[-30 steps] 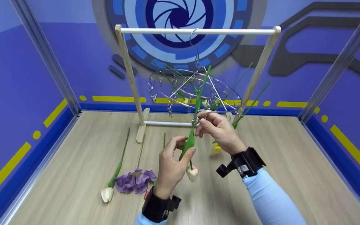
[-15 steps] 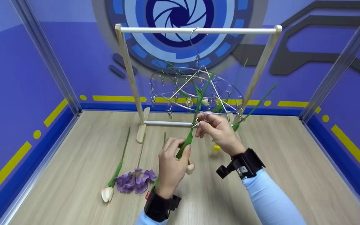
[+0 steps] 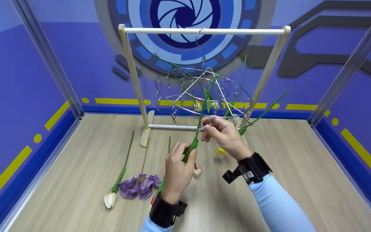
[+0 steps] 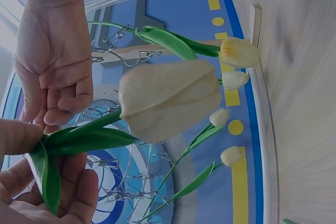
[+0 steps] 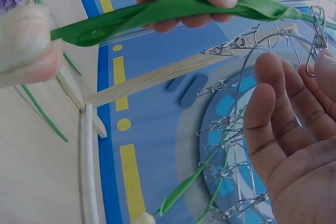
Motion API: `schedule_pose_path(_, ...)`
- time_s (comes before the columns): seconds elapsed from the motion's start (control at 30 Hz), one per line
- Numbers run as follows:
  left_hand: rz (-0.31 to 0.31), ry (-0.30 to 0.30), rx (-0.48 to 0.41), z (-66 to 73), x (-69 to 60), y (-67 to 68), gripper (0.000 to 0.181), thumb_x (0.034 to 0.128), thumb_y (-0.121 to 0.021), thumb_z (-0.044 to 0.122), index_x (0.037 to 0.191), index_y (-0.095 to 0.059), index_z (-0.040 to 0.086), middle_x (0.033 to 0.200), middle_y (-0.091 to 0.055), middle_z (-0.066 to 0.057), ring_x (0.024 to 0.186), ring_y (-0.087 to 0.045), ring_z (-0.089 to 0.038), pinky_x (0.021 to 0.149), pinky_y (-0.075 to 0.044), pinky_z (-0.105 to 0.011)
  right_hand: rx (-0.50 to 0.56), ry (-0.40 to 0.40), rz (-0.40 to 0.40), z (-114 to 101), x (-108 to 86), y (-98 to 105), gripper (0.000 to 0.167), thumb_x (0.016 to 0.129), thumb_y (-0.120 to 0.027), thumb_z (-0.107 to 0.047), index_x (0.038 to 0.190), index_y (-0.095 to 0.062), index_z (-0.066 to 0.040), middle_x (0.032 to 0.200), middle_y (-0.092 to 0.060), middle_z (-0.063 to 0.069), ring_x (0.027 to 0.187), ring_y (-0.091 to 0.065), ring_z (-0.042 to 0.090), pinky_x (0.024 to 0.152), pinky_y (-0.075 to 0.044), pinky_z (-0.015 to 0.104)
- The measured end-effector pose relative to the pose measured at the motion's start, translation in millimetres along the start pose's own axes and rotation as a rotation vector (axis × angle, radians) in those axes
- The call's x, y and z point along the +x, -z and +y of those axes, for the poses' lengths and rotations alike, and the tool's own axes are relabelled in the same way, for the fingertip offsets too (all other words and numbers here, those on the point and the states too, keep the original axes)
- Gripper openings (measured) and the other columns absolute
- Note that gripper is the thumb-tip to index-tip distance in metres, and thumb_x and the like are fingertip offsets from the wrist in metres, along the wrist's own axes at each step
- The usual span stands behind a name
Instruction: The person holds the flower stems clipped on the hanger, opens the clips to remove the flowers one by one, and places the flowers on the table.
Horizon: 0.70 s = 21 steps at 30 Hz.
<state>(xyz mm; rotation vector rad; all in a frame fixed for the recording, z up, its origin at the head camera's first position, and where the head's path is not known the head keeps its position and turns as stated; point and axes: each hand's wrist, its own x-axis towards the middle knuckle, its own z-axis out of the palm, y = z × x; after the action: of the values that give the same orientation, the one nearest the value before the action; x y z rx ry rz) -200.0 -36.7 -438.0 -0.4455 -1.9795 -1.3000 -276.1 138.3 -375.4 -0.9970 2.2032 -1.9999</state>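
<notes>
My left hand (image 3: 179,169) pinches the green leafy stem of a white tulip (image 4: 170,100), whose bloom hangs head down below the fingers. The stem rises through a small metal clip (image 5: 318,27). Thumb and fingers of my right hand (image 3: 223,137) hold this clip, at the front of a round wire hanger (image 3: 191,84). In the right wrist view the clip's jaws lie against the stem near the leaf's end; whether they are tight on it I cannot tell. Other tulips (image 4: 239,53) hang head down from the hanger behind.
The hanger hooks over the white bar (image 3: 162,31) of a wooden rack. At the left of the table lie a white tulip (image 3: 110,200) and a purple flower (image 3: 139,186). A yellow flower (image 3: 220,151) hangs below my right hand. Several unused clips (image 5: 218,85) dangle from the ring.
My left hand has shifted slightly, and the held tulip's bloom has risen a little, partly behind the thumb. The hanger has turned slightly, and its hanging stems have swung. The right hand barely moved.
</notes>
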Motion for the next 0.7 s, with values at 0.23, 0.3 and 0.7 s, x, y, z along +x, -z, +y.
schedule_pose_path(0.23,-0.016,0.011,-0.028,0.8,-0.3,-0.1,0.010,0.0978,-0.068,0.005,0.106,-0.068,0.000,0.094,-0.065,-0.007,0.087,-0.067,-0.019,0.078,-0.058,-0.036,-0.018,-0.002,-0.005,1.9,0.5,1.8,0.028,0.108,-0.053,-0.011,0.124,-0.060,0.010,0.091,-0.068,0.009,0.077,-0.069,0.015,0.072,-0.058,0.027)
schedule_pose_path(0.3,-0.016,0.010,-0.031,0.8,-0.1,-0.6,0.009,0.0973,-0.069,0.005,0.105,-0.068,0.000,0.093,-0.065,-0.006,0.086,-0.067,-0.019,0.078,-0.058,-0.036,-0.020,-0.006,-0.003,2.2,0.7,2.1,0.028,0.108,-0.053,-0.010,0.124,-0.060,0.011,0.091,-0.068,0.010,0.077,-0.069,0.015,0.072,-0.058,0.026)
schedule_pose_path(0.7,-0.023,0.014,-0.038,0.2,0.2,-2.5,0.009,0.0968,-0.070,0.006,0.103,-0.068,0.001,0.092,-0.065,-0.006,0.085,-0.067,-0.019,0.079,-0.059,-0.035,-0.053,-0.003,0.007,4.4,2.3,4.2,0.025,0.107,-0.053,-0.006,0.121,-0.061,0.013,0.089,-0.067,0.016,0.075,-0.068,0.014,0.071,-0.057,0.026)
